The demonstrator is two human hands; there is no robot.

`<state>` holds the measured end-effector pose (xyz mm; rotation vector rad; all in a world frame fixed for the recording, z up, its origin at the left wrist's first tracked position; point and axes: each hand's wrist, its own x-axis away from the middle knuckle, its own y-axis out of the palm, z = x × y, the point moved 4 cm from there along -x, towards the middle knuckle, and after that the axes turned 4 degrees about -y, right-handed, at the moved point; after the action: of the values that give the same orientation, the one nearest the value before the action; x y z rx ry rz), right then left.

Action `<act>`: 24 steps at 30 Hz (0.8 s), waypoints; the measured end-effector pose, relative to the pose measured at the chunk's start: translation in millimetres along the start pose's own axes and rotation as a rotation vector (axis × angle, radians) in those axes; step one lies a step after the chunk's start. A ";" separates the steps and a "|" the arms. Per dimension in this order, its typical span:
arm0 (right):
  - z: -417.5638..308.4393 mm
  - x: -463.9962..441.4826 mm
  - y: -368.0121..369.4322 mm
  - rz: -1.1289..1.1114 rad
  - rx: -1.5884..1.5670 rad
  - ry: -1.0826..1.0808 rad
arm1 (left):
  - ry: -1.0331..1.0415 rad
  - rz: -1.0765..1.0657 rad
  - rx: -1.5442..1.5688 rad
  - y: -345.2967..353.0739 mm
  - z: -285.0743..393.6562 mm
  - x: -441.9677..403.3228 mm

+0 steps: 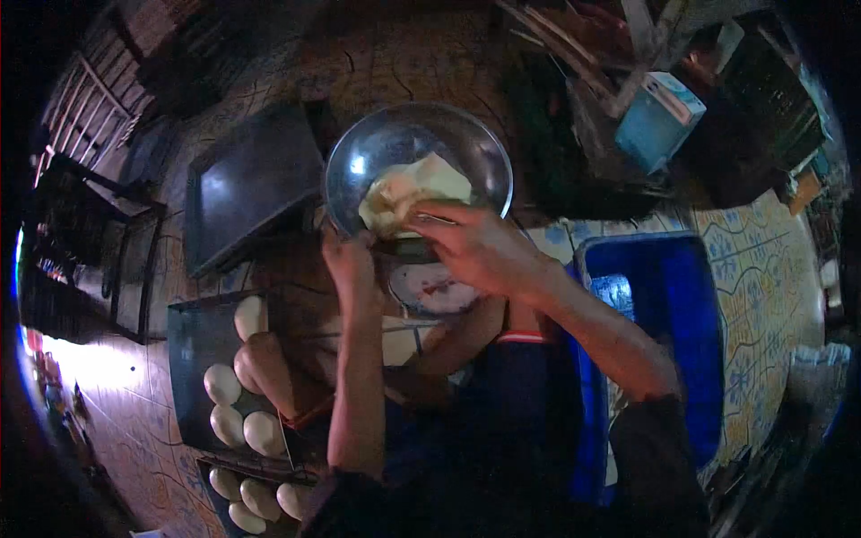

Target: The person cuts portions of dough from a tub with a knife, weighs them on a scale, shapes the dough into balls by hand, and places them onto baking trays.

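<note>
A round metal bowl (417, 121) stands in front of me, with a pale yellowish, dough-like mass (421, 182) in it. My right hand (471, 242) reaches over the bowl's near edge, its fingers curled against the near side of the mass; what lies between them is too dark to name. At the near left edge of the bowl is my left hand (350, 260), fingers bent, with anything inside them hidden. A smaller dish (432, 289) with a whitish surface and dark reddish spots is just below my hands.
Dark trays (211, 327) at the lower left hold several pale round balls (265, 434). An empty-looking dark tray (256, 184) leans left of the bowl. A blue crate (700, 296) stands at the right, a teal box (659, 130) at the upper right. Patterned tiles (753, 269) cover the floor.
</note>
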<state>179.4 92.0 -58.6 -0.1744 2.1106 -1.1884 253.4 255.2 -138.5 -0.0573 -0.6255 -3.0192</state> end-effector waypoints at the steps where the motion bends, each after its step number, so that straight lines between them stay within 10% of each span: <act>1: 12.8 -20.4 19.2 -0.114 0.083 -0.045 | 0.007 0.012 0.024 2.3 -6.7 -7.4; 8: 39.4 -60.2 63.9 -0.267 0.435 0.114 | 0.172 0.272 -0.308 14.9 -6.0 -19.5; 14: 65.8 -44.6 35.5 0.562 -1.103 0.879 | 0.214 0.355 -0.489 5.6 -15.6 -32.0; 19: 64.2 -50.5 -17.3 0.811 -1.659 0.654 | 0.165 0.457 -0.195 -8.6 -18.7 -26.3; 24: 45.0 -54.5 -45.2 0.934 -1.755 0.470 | 0.109 0.119 0.178 -8.7 -20.2 -25.5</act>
<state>238.9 58.2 -10.2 0.3350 2.4568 1.3777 277.7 256.3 -161.6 0.0750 -0.8444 -2.8174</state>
